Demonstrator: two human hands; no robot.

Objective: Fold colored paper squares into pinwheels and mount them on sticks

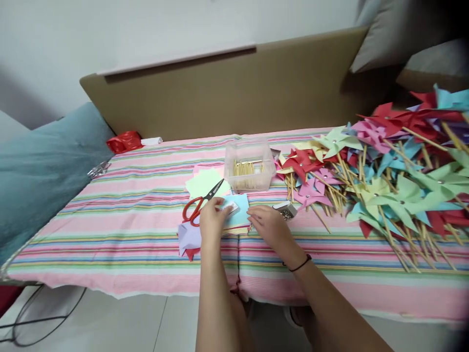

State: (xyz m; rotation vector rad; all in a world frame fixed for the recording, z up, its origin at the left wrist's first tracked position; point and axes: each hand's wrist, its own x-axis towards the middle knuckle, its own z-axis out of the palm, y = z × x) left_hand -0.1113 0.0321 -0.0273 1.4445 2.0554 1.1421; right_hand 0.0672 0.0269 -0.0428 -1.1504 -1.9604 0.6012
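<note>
My left hand is closed on a small white block, which looks like an eraser and lies over a light blue paper sheet. Fingertips of my right hand pinch at the sheet's right edge. Under it is a stack of coloured paper, its yellow edge showing. Red-handled scissors lie beside my left hand, blades pointing away, partly on pale green paper squares. Purple cut paper sits below the handles. Just beyond my right hand is a small grey box of tiny metal pieces.
A clear plastic box with short wooden sticks stands behind the paper. Paper pinwheels on sticks are heaped at the right. On the striped cloth, a red plastic bag and a white roll lie at the far left.
</note>
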